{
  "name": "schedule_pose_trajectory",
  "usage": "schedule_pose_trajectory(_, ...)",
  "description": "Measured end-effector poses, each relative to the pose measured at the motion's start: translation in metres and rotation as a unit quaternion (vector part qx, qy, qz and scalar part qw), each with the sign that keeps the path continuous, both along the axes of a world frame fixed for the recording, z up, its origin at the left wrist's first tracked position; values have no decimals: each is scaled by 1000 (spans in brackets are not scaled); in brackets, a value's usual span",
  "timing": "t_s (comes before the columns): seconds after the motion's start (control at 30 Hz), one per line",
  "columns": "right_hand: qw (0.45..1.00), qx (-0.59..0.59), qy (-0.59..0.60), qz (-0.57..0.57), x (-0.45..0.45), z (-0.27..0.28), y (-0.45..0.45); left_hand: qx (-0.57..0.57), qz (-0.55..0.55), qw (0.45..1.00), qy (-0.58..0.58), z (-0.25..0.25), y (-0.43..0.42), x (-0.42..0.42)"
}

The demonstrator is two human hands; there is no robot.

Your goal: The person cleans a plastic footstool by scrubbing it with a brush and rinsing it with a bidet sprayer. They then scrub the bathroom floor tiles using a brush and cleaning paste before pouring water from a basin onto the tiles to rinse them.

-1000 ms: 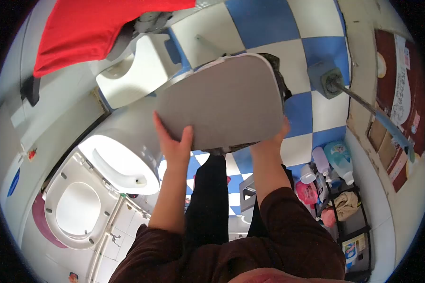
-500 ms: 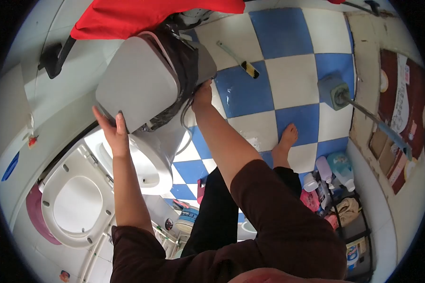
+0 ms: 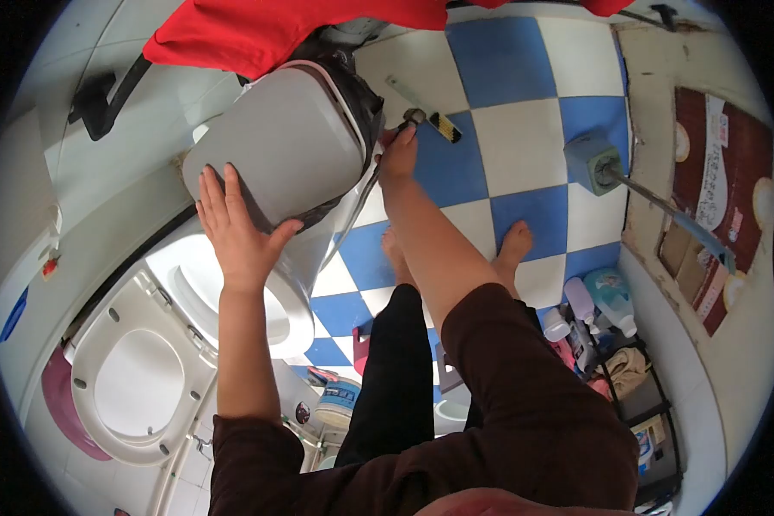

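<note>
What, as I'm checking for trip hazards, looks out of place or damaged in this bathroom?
A brush lies loose on the floor tiles rather than put away. A black bag bunches out untidily from under the grey lid. The cream edging along the floor at the picture's right looks stained and chipped. No clear spill shows.

Bathroom, likely in home, as I read it on my feed. I see white toilet bowl (image 3: pixel 297 320) with raised seat (image 3: pixel 92 353), blue and white checkered floor tiles (image 3: pixel 525 146), pale wall tiles. Long-handled brush (image 3: pixel 595 163) stands near wall. I make out bottles (image 3: pixel 611 297) and cloth (image 3: pixel 629 371) around black rack (image 3: pixel 652 414). Bare feet (image 3: pixel 514 242) on floor suggest household, not workplace.
</note>
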State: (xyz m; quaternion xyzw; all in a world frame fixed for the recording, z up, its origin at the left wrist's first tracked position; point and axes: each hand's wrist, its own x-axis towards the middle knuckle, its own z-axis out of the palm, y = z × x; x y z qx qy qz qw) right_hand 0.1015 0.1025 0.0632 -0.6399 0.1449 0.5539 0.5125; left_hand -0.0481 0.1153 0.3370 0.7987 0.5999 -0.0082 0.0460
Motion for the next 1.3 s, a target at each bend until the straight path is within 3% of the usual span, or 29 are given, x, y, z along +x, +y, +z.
schedule_pose_trajectory(0.23,992,4,22,127,-3,36,17,-15,-23,998,61,15,15,-48)
schedule_pose_trajectory(0.37,992,82,14,94,28,34,11,-38,-11,996,77,17,22,-71)
schedule_pose_trajectory(0.43,988,110,108,5,63,38,19,-29,-16,997,65,15,23,-68)
schedule_pose_trajectory(0.53,976,157,143,-42,101,57,24,-21,6,998,63,12,19,-53)
schedule_pose_trajectory(0.63,978,164,126,25,118,79,29,-22,59,995,83,12,11,-40)
schedule_pose_trajectory(0.8,984,144,98,-45,155,105,26,-26,113,987,112,16,-2,-18)
schedule_pose_trajectory(1.13,971,187,25,-144,295,162,-16,16,109,993,39,22,-55,23)
schedule_pose_trajectory(1.3,964,192,25,-184,321,191,-46,-73,103,992,7,13,-113,44)
